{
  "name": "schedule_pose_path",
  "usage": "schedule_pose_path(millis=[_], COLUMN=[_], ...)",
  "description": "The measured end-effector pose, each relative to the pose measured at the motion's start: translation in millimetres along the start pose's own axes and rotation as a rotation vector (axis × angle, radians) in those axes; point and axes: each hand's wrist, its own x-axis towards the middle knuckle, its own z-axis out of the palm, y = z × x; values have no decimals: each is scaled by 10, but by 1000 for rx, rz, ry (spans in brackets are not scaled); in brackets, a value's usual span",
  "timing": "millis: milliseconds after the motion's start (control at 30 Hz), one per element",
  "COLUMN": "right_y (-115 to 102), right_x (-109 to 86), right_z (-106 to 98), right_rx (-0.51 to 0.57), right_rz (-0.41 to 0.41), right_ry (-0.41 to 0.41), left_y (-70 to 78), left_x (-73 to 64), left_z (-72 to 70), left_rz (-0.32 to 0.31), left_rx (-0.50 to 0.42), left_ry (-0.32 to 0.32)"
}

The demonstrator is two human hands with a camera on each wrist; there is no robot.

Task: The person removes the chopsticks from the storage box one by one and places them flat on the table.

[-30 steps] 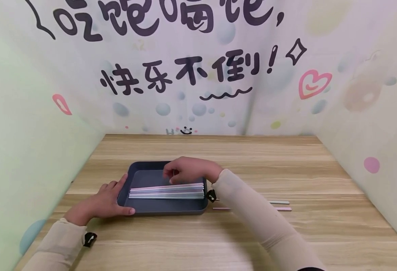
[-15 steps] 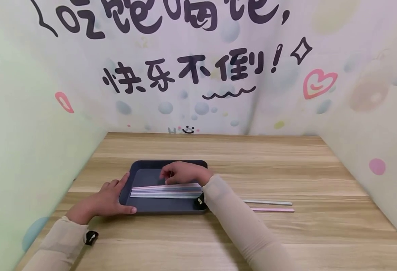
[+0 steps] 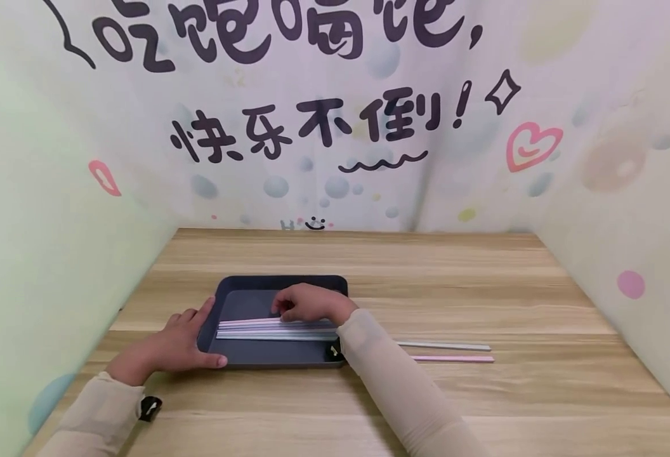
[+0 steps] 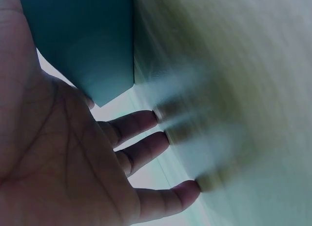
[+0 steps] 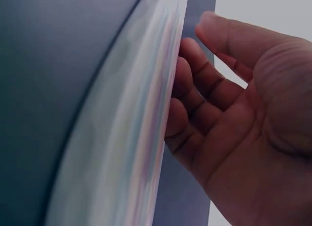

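Observation:
A row of pastel chopsticks (image 3: 249, 330) lies side by side in a dark grey tray (image 3: 280, 358). My right hand (image 3: 312, 303) is over the tray, at the far edge of the row. The right wrist view shows the bent fingers (image 5: 183, 72) right at the outermost chopstick, while the thumb stays raised and apart. My left hand (image 3: 183, 336) rests at the tray's left end with thumb and fingers spread. In the left wrist view its fingertips (image 4: 146, 119) point down at the table beside the tray wall. My right sleeve covers the row's right end.
Two loose chopsticks, one greyish (image 3: 446, 346) and one pink (image 3: 455, 359), lie on the wooden table (image 3: 540, 393) right of the tray, partly behind my right forearm. A printed cloth wall (image 3: 312, 190) stands along the table's back edge.
My right hand has come down and slightly left, from above the tray to the far edge of the chopsticks. The left hand has kept its place at the tray.

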Motion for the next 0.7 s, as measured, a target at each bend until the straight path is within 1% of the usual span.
schedule_pose_path(millis=[333, 500, 700], right_y=[65, 78, 97], right_x=[-3, -8, 9], right_z=[22, 29, 42], right_rx=[24, 26, -6], right_rz=[21, 22, 10], right_ry=[38, 32, 38], left_y=[10, 8, 14], left_x=[10, 15, 13], left_z=[6, 16, 20], left_rz=[5, 1, -4], left_rx=[-4, -7, -6], left_ry=[4, 0, -2])
